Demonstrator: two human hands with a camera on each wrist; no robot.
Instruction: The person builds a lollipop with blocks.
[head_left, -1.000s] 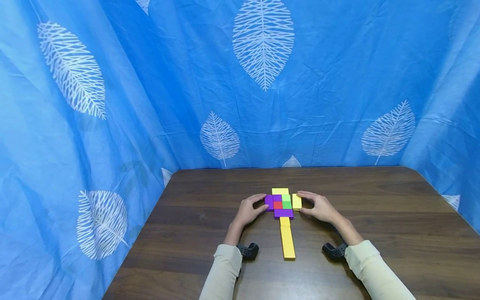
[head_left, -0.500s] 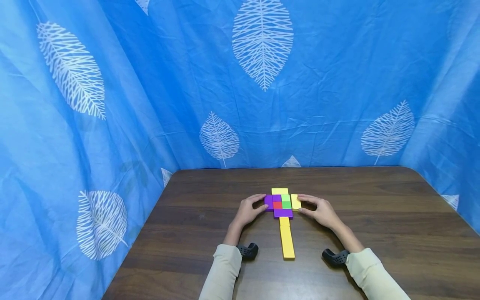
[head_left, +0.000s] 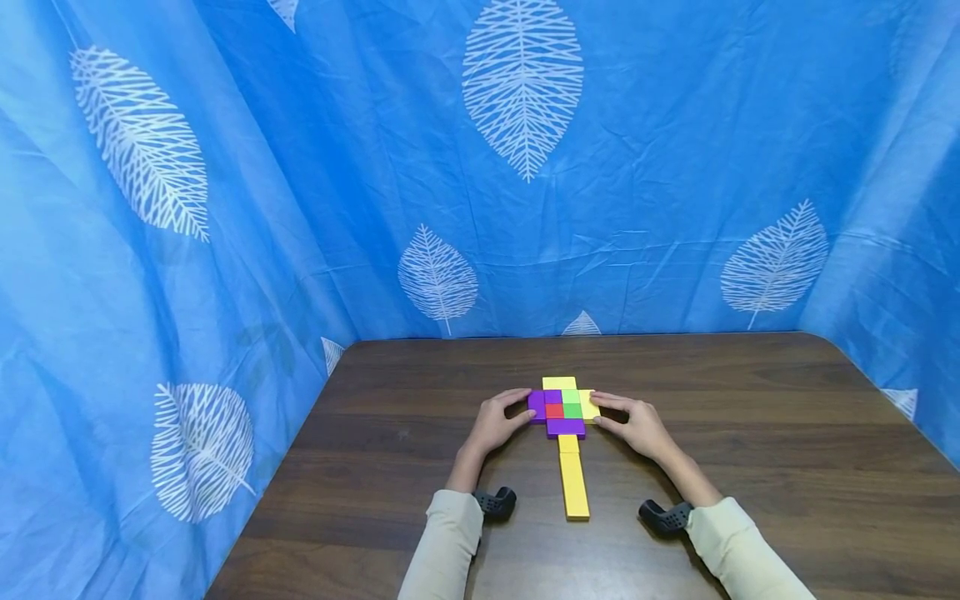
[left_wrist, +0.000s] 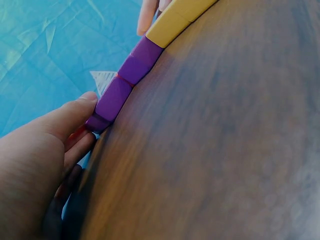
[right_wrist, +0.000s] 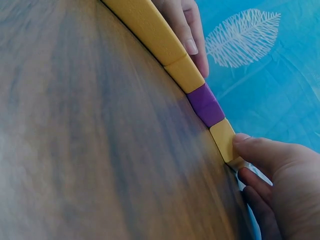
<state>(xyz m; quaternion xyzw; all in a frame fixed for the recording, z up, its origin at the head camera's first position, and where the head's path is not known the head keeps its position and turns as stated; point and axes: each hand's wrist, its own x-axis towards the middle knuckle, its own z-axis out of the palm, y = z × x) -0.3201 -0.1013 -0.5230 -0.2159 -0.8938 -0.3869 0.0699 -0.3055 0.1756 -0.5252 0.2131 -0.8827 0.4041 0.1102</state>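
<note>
Flat coloured blocks lie together on the wooden table in the head view. My left hand (head_left: pixel 495 423) pinches the purple block (head_left: pixel 536 405) at the left side between thumb and fingers. At the right side, my right hand (head_left: pixel 637 425) pinches a yellow block (head_left: pixel 588 408), which sits against the green blocks (head_left: pixel 572 404). Between them are a red block (head_left: pixel 554 411) and a small purple block (head_left: pixel 552 396). A yellow block (head_left: pixel 558 382) tops the group, a wide purple block (head_left: pixel 566 428) lies below. A short yellow block (head_left: pixel 568 444) and a long yellow block (head_left: pixel 574 487) run toward me.
The brown wooden table (head_left: pixel 420 483) extends on both sides of the blocks. Behind it and to the left hangs a blue curtain (head_left: pixel 337 167) with white leaf prints. Each wrist wears a black camera mount, one on the left (head_left: pixel 497 503) and one on the right (head_left: pixel 664 518).
My right hand has slid the yellow block leftward, closing the narrow gap beside the green blocks. My left hand has stayed in place on the purple block.
</note>
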